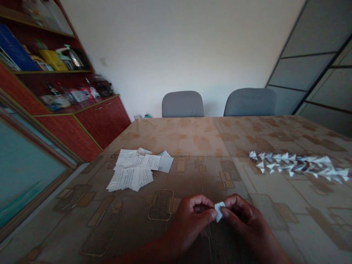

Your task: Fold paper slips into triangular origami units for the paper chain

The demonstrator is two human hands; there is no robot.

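Nearest the camera, the left hand (192,216) and the right hand (242,220) met over the near edge of the table (209,146), fingers curled in and pinching a small folded paper piece (219,211) between thumbs and fingertips. It looked partly creased, though it was too small to tell which fold was being made. Both hands were closed on it and held nothing else.

To the left, a little farther out, lay a loose pile of cut paper slips (137,170), printed with text, flat and overlapping. Judging by that pile, a fair share of folding was left. To the right, well apart from the hands, a long row of finished folded pieces (299,165) stretched toward the table's right edge, so much had already been done.

Between the pile and the row the patterned tabletop gave open room. Beyond the far edge stood two grey chairs (183,103), and a red cabinet (90,121) lined the left wall.
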